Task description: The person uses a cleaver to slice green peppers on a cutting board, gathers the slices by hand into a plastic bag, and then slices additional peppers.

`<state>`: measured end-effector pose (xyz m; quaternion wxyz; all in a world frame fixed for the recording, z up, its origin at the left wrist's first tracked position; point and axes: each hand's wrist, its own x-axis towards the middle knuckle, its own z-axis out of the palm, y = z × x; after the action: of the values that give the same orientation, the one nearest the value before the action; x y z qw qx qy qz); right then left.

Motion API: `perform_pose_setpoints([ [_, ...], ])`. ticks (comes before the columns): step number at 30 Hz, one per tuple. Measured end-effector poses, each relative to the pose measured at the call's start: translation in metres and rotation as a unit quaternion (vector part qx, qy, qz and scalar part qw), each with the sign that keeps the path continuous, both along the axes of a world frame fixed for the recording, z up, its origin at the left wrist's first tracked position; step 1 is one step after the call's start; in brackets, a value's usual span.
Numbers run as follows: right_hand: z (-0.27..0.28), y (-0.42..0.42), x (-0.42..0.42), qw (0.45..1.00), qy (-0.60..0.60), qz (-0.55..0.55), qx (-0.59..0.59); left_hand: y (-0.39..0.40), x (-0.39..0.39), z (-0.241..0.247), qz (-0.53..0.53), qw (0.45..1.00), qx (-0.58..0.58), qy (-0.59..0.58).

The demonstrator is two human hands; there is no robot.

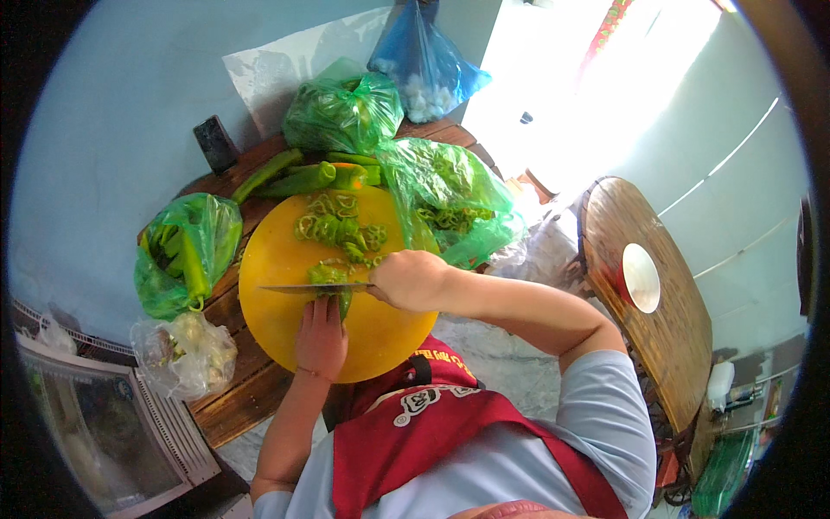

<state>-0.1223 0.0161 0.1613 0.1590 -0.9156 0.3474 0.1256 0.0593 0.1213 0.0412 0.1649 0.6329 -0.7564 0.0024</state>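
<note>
On a round yellow cutting board [279, 331], my left hand [322, 337] presses down a green pepper [346, 303], fingertips close to the blade. My right hand [410, 280] grips the handle of a kitchen knife [311, 287], its blade lying across the pepper. Just beyond the blade, fresh cuts [326, 273] sit against it. Farther up the board lie sliced green pepper rings [337, 227] in a loose pile. Whole long green peppers [295, 181] rest behind the board's far edge. The knife handle is mostly hidden by my right hand.
Green plastic bags hold peppers at left [188, 246], leafy greens at right [447, 181] and more produce behind [350, 110]. A clear bag [188, 357] sits front left. A phone [215, 144] leans on the wall. Rightward, a wooden table [622, 220] bears a bowl [642, 279].
</note>
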Motion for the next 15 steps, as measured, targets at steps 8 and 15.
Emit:
perform_pose_setpoints([
  [8, -0.057, -0.002, -0.001, 1.0, -0.012, -0.02, 0.011, -0.009, -0.01, 0.004, 0.026, 0.999, 0.04, 0.013],
  [15, -0.018, -0.003, 0.008, 1.0, -0.015, -0.019, 0.01, -0.009, -0.007, -0.01, 0.027, 0.996, -0.08, 0.001],
])
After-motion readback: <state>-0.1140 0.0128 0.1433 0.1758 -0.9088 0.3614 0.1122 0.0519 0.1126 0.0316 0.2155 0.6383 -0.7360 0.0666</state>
